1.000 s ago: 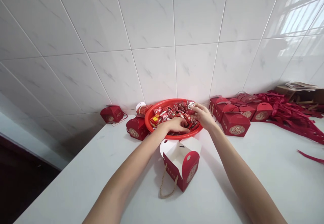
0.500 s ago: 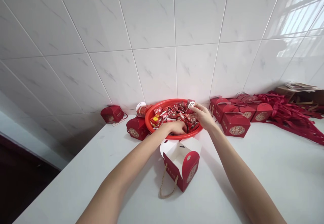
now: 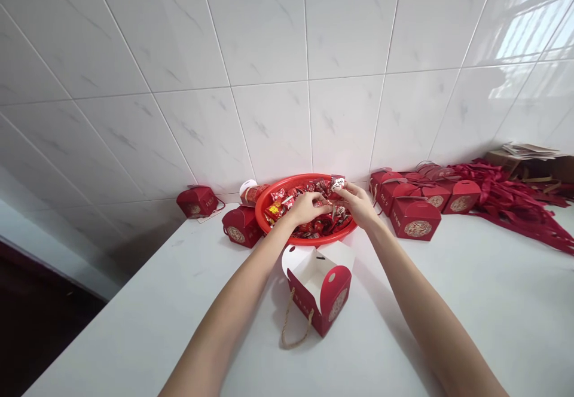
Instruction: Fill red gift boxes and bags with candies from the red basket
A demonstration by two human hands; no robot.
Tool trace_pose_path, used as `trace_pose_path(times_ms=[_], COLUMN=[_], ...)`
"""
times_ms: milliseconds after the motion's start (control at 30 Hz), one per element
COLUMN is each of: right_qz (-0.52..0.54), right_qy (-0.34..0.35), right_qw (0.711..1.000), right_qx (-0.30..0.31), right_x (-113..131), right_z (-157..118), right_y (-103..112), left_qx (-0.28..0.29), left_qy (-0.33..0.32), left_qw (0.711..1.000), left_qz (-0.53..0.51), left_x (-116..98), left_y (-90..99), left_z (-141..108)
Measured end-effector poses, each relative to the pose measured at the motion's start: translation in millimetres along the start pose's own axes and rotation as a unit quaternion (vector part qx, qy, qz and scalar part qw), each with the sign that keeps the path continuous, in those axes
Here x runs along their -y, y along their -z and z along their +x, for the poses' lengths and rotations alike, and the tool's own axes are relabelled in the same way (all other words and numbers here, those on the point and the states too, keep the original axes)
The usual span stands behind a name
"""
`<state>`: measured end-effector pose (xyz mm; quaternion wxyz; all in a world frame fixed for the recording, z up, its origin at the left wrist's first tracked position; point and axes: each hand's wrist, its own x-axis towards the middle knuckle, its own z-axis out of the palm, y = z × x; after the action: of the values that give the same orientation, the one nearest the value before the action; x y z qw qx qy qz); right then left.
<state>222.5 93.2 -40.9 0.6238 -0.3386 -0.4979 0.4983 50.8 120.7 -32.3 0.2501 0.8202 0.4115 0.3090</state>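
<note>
Over a white table (image 3: 134,325), right fingers (image 3: 352,189) pinch a packet (image 3: 338,182).

a grey-veined tile wall (image 3: 264,32) stands behind the white tabletop (image 3: 143,313); a window reflection (image 3: 533,29) shines above the tabletop's right end.

Front box (image 3: 323,298) before basket (image 3: 309,241); sweets (image 3: 309,227) in basket; box cluster (image 3: 416,220) right; ribbons (image 3: 506,201) right of cluster; wall (image 3: 269,122) behind.

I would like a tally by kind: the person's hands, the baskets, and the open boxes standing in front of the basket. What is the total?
Hands (left hand, right hand): 2
Red basket: 1
Open box in front: 1
Total: 4
</note>
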Motion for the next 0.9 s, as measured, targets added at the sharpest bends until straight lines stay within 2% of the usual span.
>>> trace_pose_path(times_ms=[267, 400, 567, 700, 800, 900], right_qz=[0.009, -0.009, -0.028, -0.028, -0.021, -0.015], right_qy=[-0.008, -0.012, -0.023, -0.015, -0.007, 0.006], right_qw=[1.0, 1.0, 0.997, 0.998, 0.999, 1.0], right_qx=[-0.017, 0.011, 0.066, 0.056, 0.034, 0.015], right_x=[0, 1, 4, 4, 4, 2], right_z=[0, -2, -6, -7, -6, -5], right_y=[-1, -2, -4, -4, -3, -2], left_qx=[-0.08, -0.126, -0.101, -0.117, -0.122, -0.072], left_qy=[0.049, 0.052, 0.009, 0.0, 0.018, 0.067], left_qw=[0.995, 0.991, 0.995, 0.991, 0.984, 0.98], left_qz=[0.043, 0.014, -0.014, -0.06, -0.129, -0.171], left_x=[-6, -10, -9, -5, -1, 1], left_y=[2.6, 3.5, 3.4, 2.2, 0.7, -0.3], left_z=[1, 1, 0, 3, 5, 6])
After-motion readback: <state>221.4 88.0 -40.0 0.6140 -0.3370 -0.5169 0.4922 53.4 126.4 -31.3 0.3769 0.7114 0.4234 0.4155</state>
